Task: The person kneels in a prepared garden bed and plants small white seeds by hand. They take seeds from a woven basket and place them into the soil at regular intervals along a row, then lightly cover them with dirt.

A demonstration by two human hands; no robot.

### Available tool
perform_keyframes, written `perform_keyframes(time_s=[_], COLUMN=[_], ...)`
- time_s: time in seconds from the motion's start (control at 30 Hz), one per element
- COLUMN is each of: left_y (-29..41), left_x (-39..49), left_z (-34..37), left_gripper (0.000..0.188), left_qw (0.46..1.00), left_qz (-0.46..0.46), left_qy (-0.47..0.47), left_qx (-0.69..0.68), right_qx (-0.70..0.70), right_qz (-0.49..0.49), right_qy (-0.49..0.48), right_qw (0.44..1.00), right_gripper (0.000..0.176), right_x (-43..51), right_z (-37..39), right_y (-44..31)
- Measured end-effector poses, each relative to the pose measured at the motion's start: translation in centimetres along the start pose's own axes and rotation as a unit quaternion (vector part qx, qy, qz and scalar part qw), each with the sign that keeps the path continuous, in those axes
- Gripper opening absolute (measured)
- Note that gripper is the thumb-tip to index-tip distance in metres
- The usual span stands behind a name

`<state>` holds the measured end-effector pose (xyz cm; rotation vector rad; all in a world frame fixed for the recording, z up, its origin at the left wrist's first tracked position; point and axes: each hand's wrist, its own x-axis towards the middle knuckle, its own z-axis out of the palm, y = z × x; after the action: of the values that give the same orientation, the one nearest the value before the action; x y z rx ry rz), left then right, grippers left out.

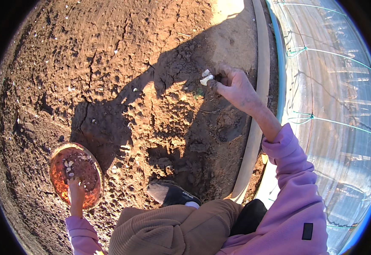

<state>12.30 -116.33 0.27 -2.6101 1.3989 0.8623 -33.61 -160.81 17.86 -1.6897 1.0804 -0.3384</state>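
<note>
My left hand (76,193) reaches into a round reddish basin (100,172) on the soil, its fingers among small whitish pieces (69,164) that look like garlic cloves. What those fingertips hold, if anything, cannot be told. Over shaded soil at the upper right, my right hand (233,84) pinches a few white clove-like pieces (206,79) between thumb and fingers. Similar pale pieces (135,90) are scattered on the brown, cracked ground (109,70).
A pale hose or pipe (262,47) runs along the soil's right side. Beyond it rises a clear plastic-film cover (332,89) tied with green cords (341,121). My dark shoe (172,193) rests on the soil near my bent knee.
</note>
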Motion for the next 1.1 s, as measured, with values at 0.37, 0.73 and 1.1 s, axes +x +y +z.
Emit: perform_keyframes(time_s=[0.37,0.73,1.1], left_y=[0.3,-1.6,-0.5], left_x=[-1.1,-7.3,-7.8], left_z=[-0.9,1.6,0.5], left_gripper=[0.028,0.031,0.037], left_qw=[0.996,0.992,0.989], left_qz=[-0.049,-0.062,-0.023], left_qy=[0.072,0.105,0.141], left_qx=[-0.017,0.020,0.030], right_qx=[-0.066,0.025,-0.005], right_qz=[0.002,0.137,0.122], right_qy=[0.041,0.183,0.236], right_qw=[0.997,0.973,0.964], right_gripper=[0.022,0.026,0.020], right_x=[-2.7,-12.9,-13.9], right_z=[0.3,3.5,4.0], right_y=[5.1,15.7,17.8])
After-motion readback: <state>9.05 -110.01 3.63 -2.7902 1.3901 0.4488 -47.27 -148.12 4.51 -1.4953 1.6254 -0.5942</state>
